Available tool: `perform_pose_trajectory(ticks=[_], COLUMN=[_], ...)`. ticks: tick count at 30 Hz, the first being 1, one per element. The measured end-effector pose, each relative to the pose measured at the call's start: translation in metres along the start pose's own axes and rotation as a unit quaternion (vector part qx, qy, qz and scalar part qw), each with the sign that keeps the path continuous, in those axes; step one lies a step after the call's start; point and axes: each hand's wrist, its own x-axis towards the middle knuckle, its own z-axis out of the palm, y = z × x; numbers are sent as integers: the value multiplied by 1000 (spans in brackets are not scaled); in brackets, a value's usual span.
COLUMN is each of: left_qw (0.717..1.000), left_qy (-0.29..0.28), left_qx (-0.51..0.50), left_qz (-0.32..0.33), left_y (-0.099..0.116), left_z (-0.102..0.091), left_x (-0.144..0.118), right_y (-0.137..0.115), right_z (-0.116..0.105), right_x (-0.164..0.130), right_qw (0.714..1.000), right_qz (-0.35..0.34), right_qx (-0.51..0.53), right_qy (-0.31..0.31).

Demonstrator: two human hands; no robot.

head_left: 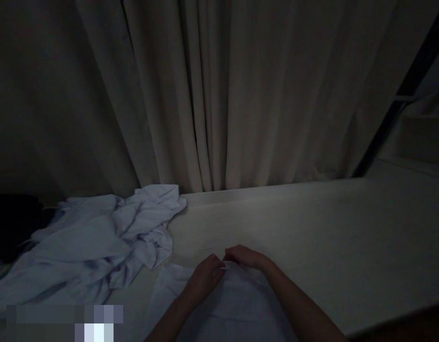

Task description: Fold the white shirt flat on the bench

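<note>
A pale, whitish garment (237,301) lies spread at the near edge of the surface, in front of me. My left hand (207,275) is closed on its far edge, fingers pinched together. Right beside it, my right hand (242,255) grips the same edge, with its fingertips close to those of the left. What exactly sits between the fingertips is too dark and small to make out. The garment's near part runs out of the picture at the bottom.
A crumpled heap of pale cloth (94,237) lies to the left, beside a dark pile (16,228). The light wooden surface (312,237) stretches right. Long beige curtains (276,95) hang behind it, and a dark post (393,114) slants at the right.
</note>
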Motion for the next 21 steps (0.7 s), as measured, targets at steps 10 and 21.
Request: perform_pose_trajectory(ticks=[10,21], left_qw=[991,962], left_qy=[42,27], left_qx=[104,105], left_qz=[-71,-252], left_y=[-15,-152], left_z=[6,-50], left_x=[40,-76], right_y=[67,104], right_z=[-44,-28], right_x=[-115,-169], right_qw=[968,954], right_qz=[62,51], right_qx=[-122,-254], right_qy=[212,151])
